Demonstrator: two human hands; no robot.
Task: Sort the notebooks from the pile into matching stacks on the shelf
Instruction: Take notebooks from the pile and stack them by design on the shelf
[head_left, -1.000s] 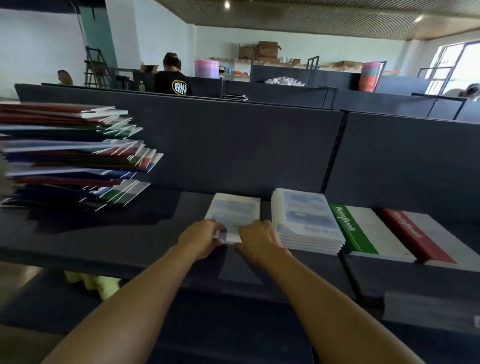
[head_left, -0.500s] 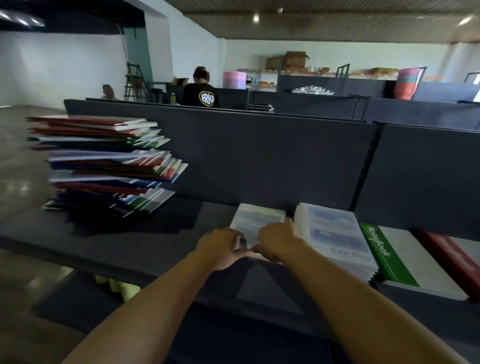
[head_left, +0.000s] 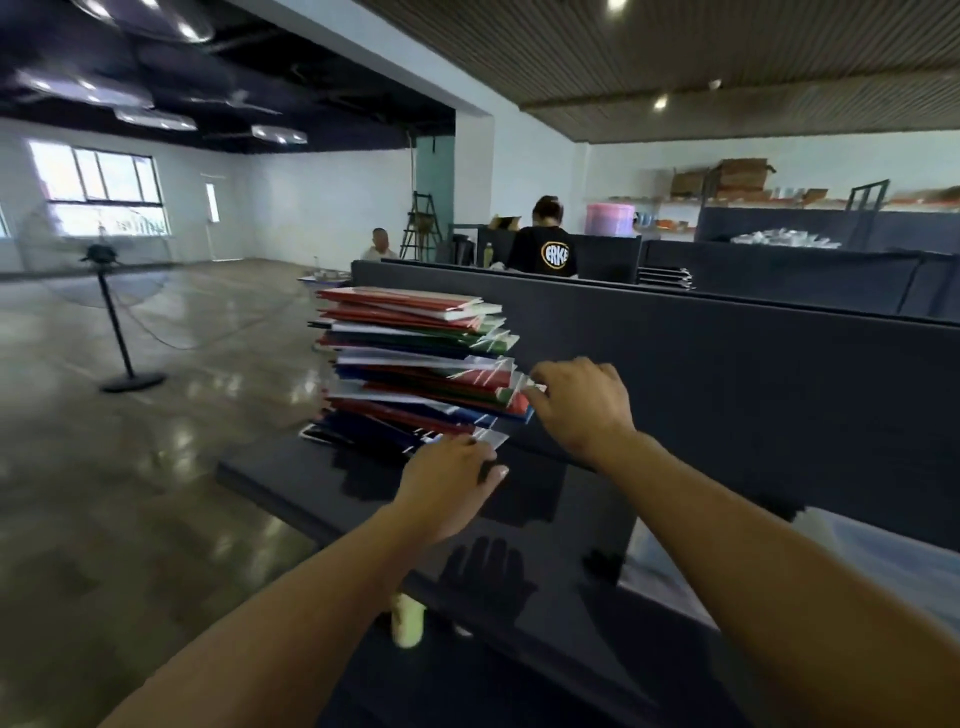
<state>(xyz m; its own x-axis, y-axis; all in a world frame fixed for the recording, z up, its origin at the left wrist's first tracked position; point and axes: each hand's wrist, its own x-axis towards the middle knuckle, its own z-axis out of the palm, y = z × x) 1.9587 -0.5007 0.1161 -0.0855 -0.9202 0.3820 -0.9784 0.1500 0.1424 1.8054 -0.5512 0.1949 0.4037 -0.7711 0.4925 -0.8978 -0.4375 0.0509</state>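
Note:
A tall, uneven pile of notebooks (head_left: 415, 358) with red, green, blue and white covers stands at the left end of the dark shelf (head_left: 322, 483). My right hand (head_left: 582, 405) is at the pile's right edge about halfway up, its fingertips pinching the corners of notebooks there. My left hand (head_left: 449, 483) is lower, at the bottom right corner of the pile, fingers curled against the lowest notebooks. A pale blue sorted stack (head_left: 852, 551) shows blurred at the far right on the shelf, partly behind my right forearm.
A dark back panel (head_left: 727, 374) rises behind the shelf. The shelf's left end drops off to shiny floor with a standing fan (head_left: 111, 322). A person in a black shirt (head_left: 545, 244) and a seated person (head_left: 379, 247) are behind the panel.
My view swung left from the sorted stacks to the pile. Both hands left the pale blue notebook on the shelf and moved up-left onto the pile's right edge.

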